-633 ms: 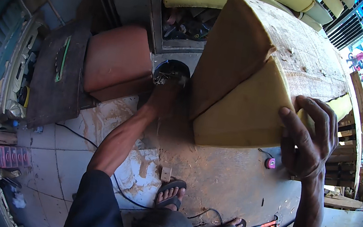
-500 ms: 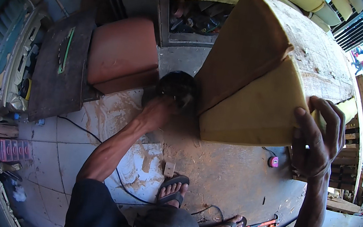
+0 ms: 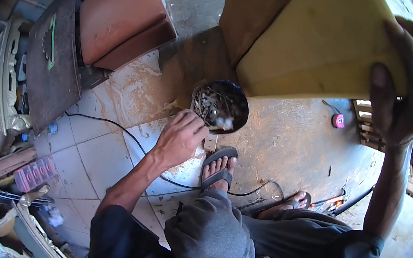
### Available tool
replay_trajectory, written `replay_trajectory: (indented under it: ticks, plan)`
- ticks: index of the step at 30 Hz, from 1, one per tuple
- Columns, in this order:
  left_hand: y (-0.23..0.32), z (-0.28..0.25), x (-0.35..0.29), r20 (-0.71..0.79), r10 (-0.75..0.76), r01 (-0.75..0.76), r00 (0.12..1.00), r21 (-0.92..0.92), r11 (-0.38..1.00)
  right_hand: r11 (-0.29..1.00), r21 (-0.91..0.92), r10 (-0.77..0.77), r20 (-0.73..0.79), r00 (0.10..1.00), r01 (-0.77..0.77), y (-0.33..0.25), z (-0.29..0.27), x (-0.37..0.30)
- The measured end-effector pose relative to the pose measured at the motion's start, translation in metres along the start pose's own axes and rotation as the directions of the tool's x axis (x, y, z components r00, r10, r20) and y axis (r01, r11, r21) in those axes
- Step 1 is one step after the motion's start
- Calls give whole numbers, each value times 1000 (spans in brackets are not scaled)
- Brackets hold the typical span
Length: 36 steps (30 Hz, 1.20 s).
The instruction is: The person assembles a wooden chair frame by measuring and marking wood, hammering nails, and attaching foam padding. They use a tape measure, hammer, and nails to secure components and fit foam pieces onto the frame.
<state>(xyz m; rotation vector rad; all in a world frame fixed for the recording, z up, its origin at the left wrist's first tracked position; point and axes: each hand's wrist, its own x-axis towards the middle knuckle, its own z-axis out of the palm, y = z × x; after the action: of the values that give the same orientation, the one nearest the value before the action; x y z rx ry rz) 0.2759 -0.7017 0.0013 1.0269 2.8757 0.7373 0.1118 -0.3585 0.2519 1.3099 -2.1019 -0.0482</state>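
Note:
My left hand (image 3: 179, 140) is closed at the near rim of a dark round container (image 3: 245, 109). The container tips toward me, showing twig-like scraps and white fluff (image 3: 224, 123) inside. At the right, my right hand (image 3: 407, 91) grips the near corner of a large block-shaped piece covered in yellow foam (image 3: 329, 46), thumb on the front face and fingers over the far side. That piece is tilted, its lower edge raised off the floor, with a brown panel (image 3: 254, 14) on its left side.
A reddish-brown padded seat (image 3: 119, 16) stands at the left beside a dark board (image 3: 38, 87) with a toothed blade through it. A black cable (image 3: 134, 137) crosses the tiles. A pink tape measure (image 3: 338, 120) and a small socket block (image 3: 210, 142) lie on the floor.
My left hand has drawn the dark container out from beside the foam piece, toward me, and its contents now show. My right hand and the foam piece sit higher in the view, which has also shifted.

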Motion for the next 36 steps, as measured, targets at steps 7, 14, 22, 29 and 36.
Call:
replay_trajectory:
  ticks: [7,14,22,29,36]
  plan:
    - [26,26,10,-250,-807,669,535,-458,586,987,-58,-161,-482,861,152,4,50,10]
    - [81,163,-32,-42,-921,908,388,-152,390,975,-199,-198,-552,810,103,3,53,13]
    - [77,154,-21,-195,-478,495,857,47,868,986,-95,83,-447,891,-139,-9,46,-10]
    - [148,88,103,-203,77,-171,976,-503,847,950,152,312,-468,827,-273,-74,21,-3]
    - [152,-19,155,-216,206,-278,954,-394,876,777,404,264,487,832,-483,-109,-69,-109]
